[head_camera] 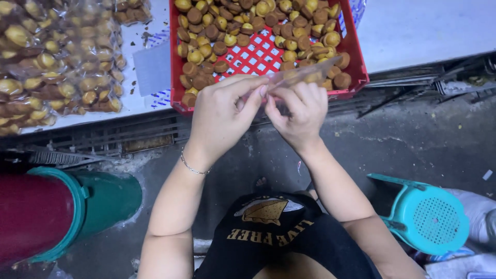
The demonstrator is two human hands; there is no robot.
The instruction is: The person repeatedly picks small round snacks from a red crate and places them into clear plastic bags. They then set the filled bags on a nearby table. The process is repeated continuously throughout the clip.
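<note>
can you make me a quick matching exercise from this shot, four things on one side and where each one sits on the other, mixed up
Things:
1. red crate
2. clear plastic bag
3. teal stool
4. sealed bags of small cakes

Places:
A. on the floor at the lower right
B. piled on the table at the upper left
C. pinched between the left hand and the right hand
D. on the table edge just beyond the hands, part filled with loose brown and yellow cakes

Pairs: 1-D, 2-C, 3-A, 4-B
</note>
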